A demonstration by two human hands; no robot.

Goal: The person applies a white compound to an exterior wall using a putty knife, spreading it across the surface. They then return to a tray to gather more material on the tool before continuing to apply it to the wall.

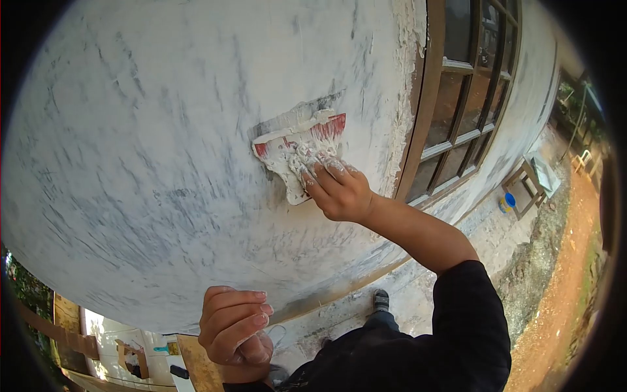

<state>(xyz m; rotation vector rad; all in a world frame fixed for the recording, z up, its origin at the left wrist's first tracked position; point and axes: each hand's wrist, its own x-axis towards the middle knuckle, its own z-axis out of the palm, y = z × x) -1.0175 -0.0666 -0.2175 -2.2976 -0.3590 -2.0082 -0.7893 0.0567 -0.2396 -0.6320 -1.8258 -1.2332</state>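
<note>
My right hand [339, 189] grips a putty scraper [285, 158] with a wide red edge, smeared thickly with white putty. The scraper lies against the wall [196, 130], and a fresh grey-white smear shows just above its edge. White putty coats the fingertips of this hand. Lower down, my left hand [236, 326] is held in front of the wall with its fingers curled in a loose fist. Nothing shows in it, and a little white residue marks its fingers.
A brown wooden window frame [418, 111] with glass panes borders the wall on the right. Farther off are a blue bucket [507, 202] and a wooden stand [522, 189]. At lower left, a brush [171, 348] lies by a wooden board [199, 366]. My foot [381, 300] is on the concrete.
</note>
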